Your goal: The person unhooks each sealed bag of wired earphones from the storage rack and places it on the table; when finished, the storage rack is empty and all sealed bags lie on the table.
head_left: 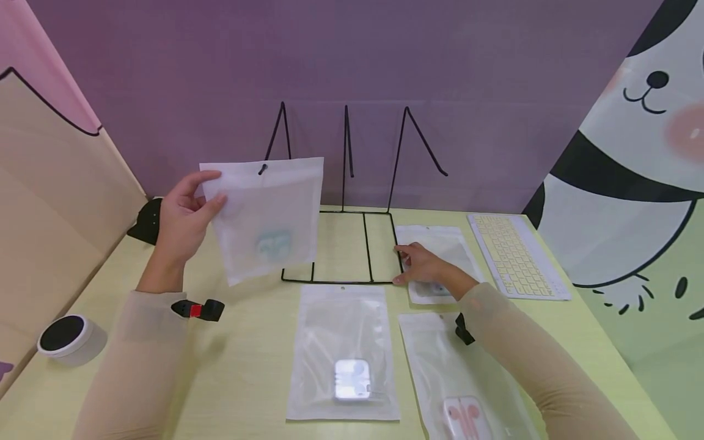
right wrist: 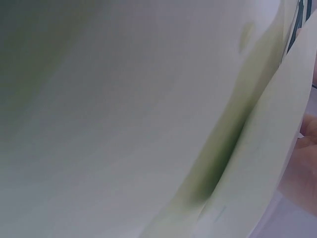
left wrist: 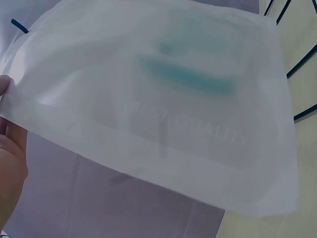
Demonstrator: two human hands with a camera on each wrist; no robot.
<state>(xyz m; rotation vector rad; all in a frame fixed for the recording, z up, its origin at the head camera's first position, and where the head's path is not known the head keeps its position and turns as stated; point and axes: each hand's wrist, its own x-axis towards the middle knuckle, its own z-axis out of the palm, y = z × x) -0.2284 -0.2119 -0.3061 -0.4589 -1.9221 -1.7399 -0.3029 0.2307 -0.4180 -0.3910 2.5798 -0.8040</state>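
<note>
My left hand point(head_left: 187, 214) pinches the left edge of a white translucent pouch point(head_left: 264, 208), which hangs at the rack's left arm. The tip of that hook point(head_left: 262, 169) pokes out at the pouch's top edge. Inside, a teal shape point(left wrist: 188, 77) shows blurred through the film. At the right side of the black wire rack point(head_left: 366, 244), my right hand point(head_left: 420, 264) grips the base wire between thumb and fingers. Under that hand lies another white pouch point(head_left: 440, 244), partly covered. In the right wrist view, pouch film fills most of the picture and the right hand point(right wrist: 299, 168) shows only at the edge.
Two more pouches lie in front: one with a white earphone case point(head_left: 352, 379), one with pink earphones point(head_left: 466, 418). A white keyboard point(head_left: 514, 256) is at the right. On the left stand a white round tub point(head_left: 71, 342) and a black object point(head_left: 145, 221). A purple wall point(head_left: 467, 61) rises behind.
</note>
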